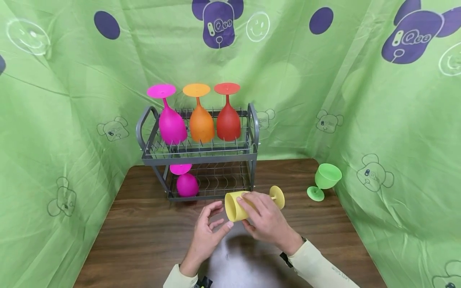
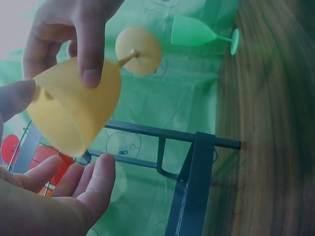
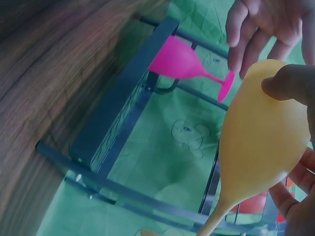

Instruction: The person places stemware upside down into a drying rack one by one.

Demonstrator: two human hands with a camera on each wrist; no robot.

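Right hand [image 1: 268,222] gripped a yellow goblet [image 1: 239,213] around the bowl in the head view. Goblet lay tipped sideways above the wooden table [image 1: 137,240], mouth toward the left hand [image 1: 207,236], foot pointing right. Left hand held nothing; its bent fingers stood wide from the thumb, just beside the mouth. Behind: two-tier rack [image 1: 199,159]. Upper tier carried an upper magenta goblet [image 1: 173,128], an orange goblet [image 1: 201,126] and a red goblet [image 1: 228,124], all inverted. Lower tier: lower magenta goblet [image 1: 187,185], foot uppermost, left end. Green goblet [image 1: 327,178] stood upright on the table, well right of the rack.

Left wrist view: left thumb overlapped the yellow rim; contact could not be determined.

Right wrist view: one right-hand digit pressed the bowl near the rim, with other fingers across from it.
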